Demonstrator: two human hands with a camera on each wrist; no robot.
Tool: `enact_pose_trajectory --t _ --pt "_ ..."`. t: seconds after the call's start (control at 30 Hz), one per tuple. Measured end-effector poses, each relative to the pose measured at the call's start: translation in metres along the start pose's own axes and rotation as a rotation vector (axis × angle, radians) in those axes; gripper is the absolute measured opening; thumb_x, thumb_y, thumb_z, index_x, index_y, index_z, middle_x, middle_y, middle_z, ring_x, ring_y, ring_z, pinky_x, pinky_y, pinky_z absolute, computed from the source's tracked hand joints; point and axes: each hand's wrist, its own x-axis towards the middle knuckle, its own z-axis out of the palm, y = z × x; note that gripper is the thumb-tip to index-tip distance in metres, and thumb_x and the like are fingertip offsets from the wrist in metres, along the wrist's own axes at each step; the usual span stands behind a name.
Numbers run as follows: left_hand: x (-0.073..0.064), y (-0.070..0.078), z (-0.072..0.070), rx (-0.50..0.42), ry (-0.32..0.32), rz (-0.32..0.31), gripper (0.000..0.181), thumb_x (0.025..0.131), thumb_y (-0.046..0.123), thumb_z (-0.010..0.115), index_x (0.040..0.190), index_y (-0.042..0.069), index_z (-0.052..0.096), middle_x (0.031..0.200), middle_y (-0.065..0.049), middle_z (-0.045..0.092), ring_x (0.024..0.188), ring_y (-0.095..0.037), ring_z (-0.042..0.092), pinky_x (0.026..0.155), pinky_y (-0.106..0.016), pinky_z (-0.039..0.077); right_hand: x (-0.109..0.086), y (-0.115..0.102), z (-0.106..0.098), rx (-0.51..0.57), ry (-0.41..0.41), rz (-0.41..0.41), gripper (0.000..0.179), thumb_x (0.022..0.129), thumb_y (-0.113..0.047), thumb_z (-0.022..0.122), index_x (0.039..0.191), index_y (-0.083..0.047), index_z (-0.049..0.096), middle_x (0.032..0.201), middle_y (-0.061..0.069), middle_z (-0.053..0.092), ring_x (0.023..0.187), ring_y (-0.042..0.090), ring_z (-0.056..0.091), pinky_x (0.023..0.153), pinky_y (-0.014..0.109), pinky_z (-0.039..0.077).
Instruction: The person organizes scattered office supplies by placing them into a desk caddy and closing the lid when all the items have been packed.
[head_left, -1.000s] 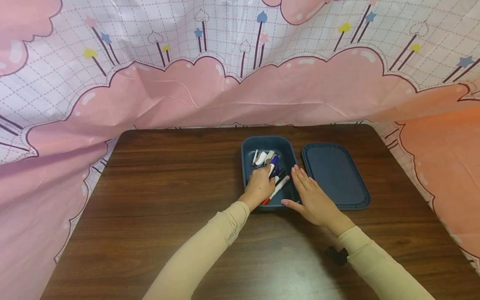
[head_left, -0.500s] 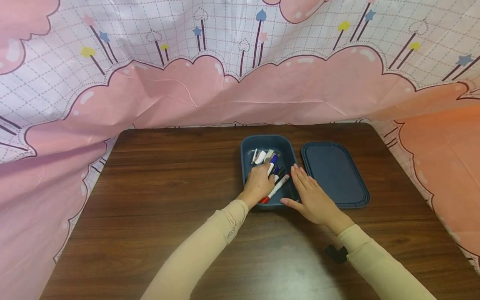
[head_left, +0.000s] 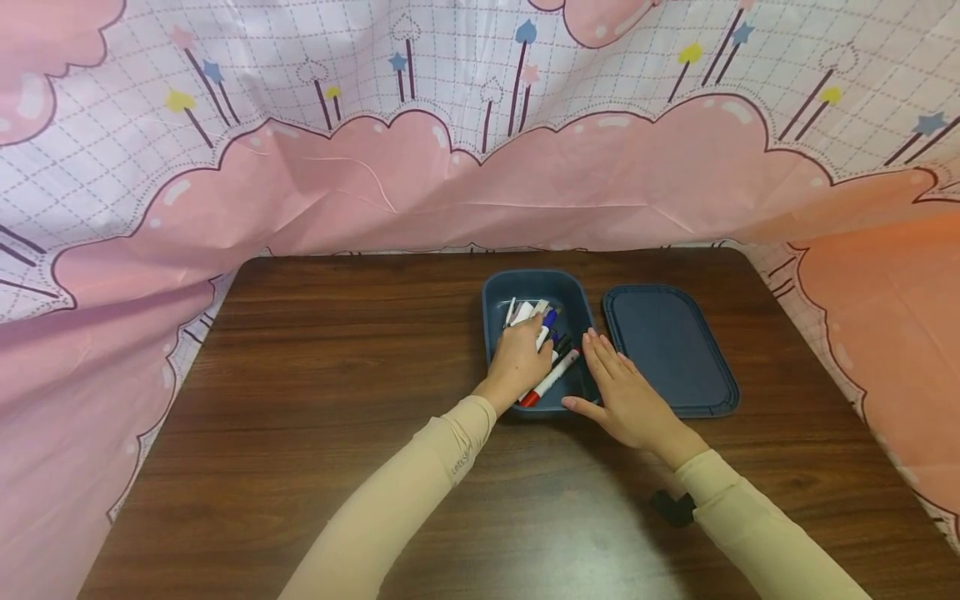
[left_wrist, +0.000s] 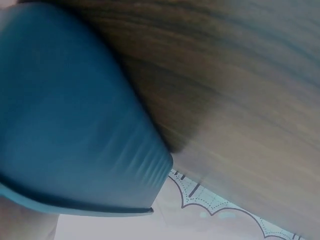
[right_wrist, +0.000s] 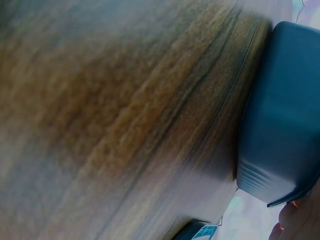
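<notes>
A dark blue open box (head_left: 577, 296) stands on the table, its outer wall also showing in both wrist views. My left hand (head_left: 517, 358) reaches down into it, over the pens. A blue-capped white marker (head_left: 547, 323) lies between the index finger and thumb; whether they pinch it is hidden. A red-ended white marker (head_left: 551, 379) lies beside the thumb, with a black-capped pen (head_left: 562, 344) near it. White items (head_left: 522, 310) sit partly under the fingertips. My right hand (head_left: 626, 400) rests with straight fingers along the box's right rim, thumb at the near corner.
A flat dark blue lid (head_left: 671, 350) lies on the wooden table (head_left: 337, 375) just right of the box. Behind the table hangs a pink and white patterned cloth (head_left: 465, 192). A small black object (head_left: 673, 508) shows beside the right sleeve.
My left hand has shifted slightly farther into the box, its fingers now over the white items. The markers stay nearly in place. My right hand has not moved.
</notes>
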Motion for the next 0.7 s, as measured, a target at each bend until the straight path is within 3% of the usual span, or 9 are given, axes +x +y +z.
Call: enact_pose_trajectory --t 0.47,0.7 --pt "0.003 0.002 -0.005 0.005 0.028 -0.023 0.045 0.087 0.022 0.057 0.128 0.004 0.052 0.128 -0.010 0.057 0.117 -0.021 0.055 0.098 -0.033 0.045 0.002 -0.001 -0.001 -0.002 0.012 -0.001 0.092 0.085 -0.063 0.043 0.147 -0.007 0.006 0.156 0.008 0.002 0.144 0.025 0.002 0.110 0.055 0.019" --pt "0.005 0.001 -0.011 -0.041 0.023 -0.045 0.047 0.089 0.021 0.056 0.131 0.001 0.049 0.133 -0.012 0.052 0.124 -0.022 0.049 0.101 -0.034 0.042 0.000 -0.001 -0.001 0.007 0.000 0.002 0.092 0.085 -0.063 0.043 0.148 -0.009 0.003 0.156 0.008 0.000 0.144 0.024 0.000 0.111 0.055 0.018"
